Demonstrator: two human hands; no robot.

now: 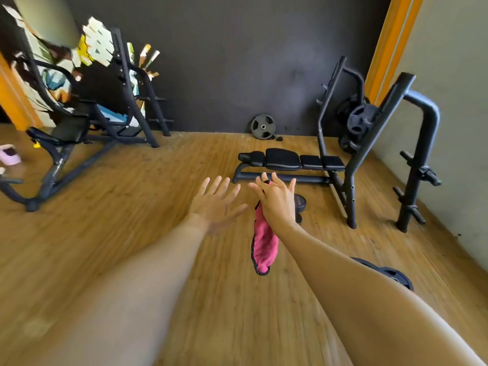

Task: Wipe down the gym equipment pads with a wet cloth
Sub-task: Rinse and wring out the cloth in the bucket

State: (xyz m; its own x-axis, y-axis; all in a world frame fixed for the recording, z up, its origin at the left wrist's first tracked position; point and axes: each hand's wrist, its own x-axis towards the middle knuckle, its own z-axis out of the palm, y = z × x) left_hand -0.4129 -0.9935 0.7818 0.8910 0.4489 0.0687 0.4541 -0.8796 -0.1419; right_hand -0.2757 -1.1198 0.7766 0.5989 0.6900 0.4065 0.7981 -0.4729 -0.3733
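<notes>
Machines stand on either side of you, and the nearer pads are not the ones on your left. The black incline machine (71, 128) sits far off to the left by the dark wall, well apart from both hands.

Your left hand (214, 204) is stretched out in front of you, fingers spread and straight, holding nothing.

Just to its right the pink cloth (264, 247) hangs straight down in a limp fold below your right hand (277, 202). That hand's fingers are splayed forward too, yet the cloth stays with it. A bit of pink shows between the fingers, so it looks pinched there, though the exact grip is hidden behind the hand.

Beyond those fingertips, ahead and a little to the right, lies the flat bench (282, 159) with its row of black pads. Its long axis runs across your view, from the rounded end pad on the left to the end tucked into the rack (351, 167) on the right.

Your right hand is the nearer one and already has the cloth. I would judge that the coming reach goes forward and slightly right, and the wipe then runs sideways along the pads. No pad has been touched yet.
</notes>
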